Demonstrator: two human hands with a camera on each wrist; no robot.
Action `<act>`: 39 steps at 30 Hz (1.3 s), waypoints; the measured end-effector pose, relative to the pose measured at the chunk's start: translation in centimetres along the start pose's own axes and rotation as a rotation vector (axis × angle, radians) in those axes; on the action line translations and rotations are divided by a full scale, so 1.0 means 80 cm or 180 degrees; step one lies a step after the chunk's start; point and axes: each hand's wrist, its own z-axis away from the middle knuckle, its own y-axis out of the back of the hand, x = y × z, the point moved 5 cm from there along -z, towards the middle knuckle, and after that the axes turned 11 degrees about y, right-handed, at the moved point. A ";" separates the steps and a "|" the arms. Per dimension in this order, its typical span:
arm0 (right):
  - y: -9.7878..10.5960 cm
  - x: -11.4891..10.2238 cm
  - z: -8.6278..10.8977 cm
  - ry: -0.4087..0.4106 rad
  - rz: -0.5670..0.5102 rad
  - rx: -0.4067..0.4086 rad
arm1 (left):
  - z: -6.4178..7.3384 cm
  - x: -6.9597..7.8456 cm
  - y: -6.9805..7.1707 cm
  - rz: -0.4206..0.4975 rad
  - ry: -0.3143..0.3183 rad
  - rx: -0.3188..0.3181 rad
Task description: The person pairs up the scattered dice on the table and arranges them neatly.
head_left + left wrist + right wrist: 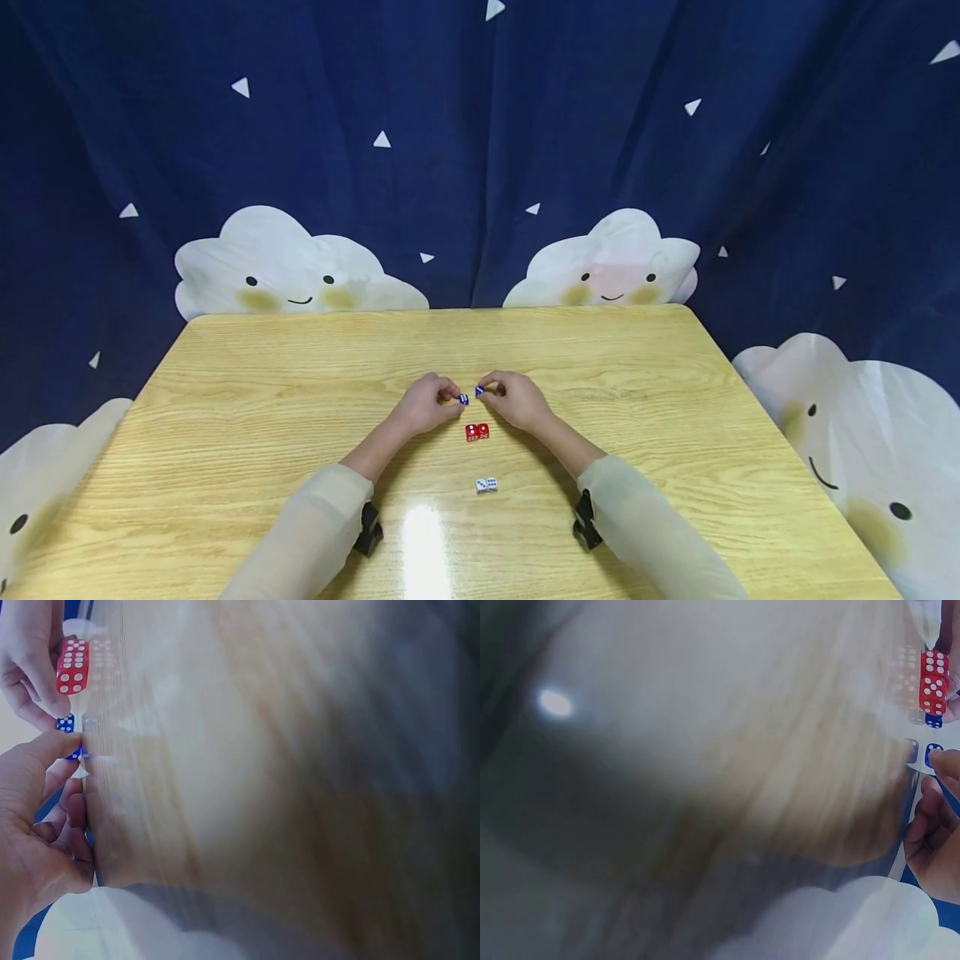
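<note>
Between thumb and fingers my left hand (424, 405) pinches a small blue die (463, 400) with white dots. A second blue die (479, 391) is pinched by my right hand (521, 402), slightly farther back, with a narrow gap between the two dice. Just nearer to me, two red dice (477, 432) sit side by side on the table, touching or almost so. Two white dice (486, 485) lie closer still, also side by side. In the left wrist view, my left thumb and fingers partly cover their blue die (73, 754).
The light wooden table (300, 358) carries all the dice. A dark blue curtain (450, 167) with white triangles and smiling clouds hangs behind it and at its sides. Black wrist cameras (367, 530) sit at both cuffs.
</note>
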 end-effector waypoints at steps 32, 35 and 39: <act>-0.008 -0.010 0.003 0.0203 -0.0127 -0.0038 | -0.002 -0.004 -0.005 0.0038 -0.0012 -0.0017; -0.009 -0.009 0.002 0.0201 -0.0125 -0.0056 | -0.002 -0.004 -0.004 0.0044 0.0004 -0.0018; -0.009 -0.010 0.001 0.0206 -0.0105 -0.0085 | -0.002 -0.003 -0.003 0.0041 0.0028 -0.0028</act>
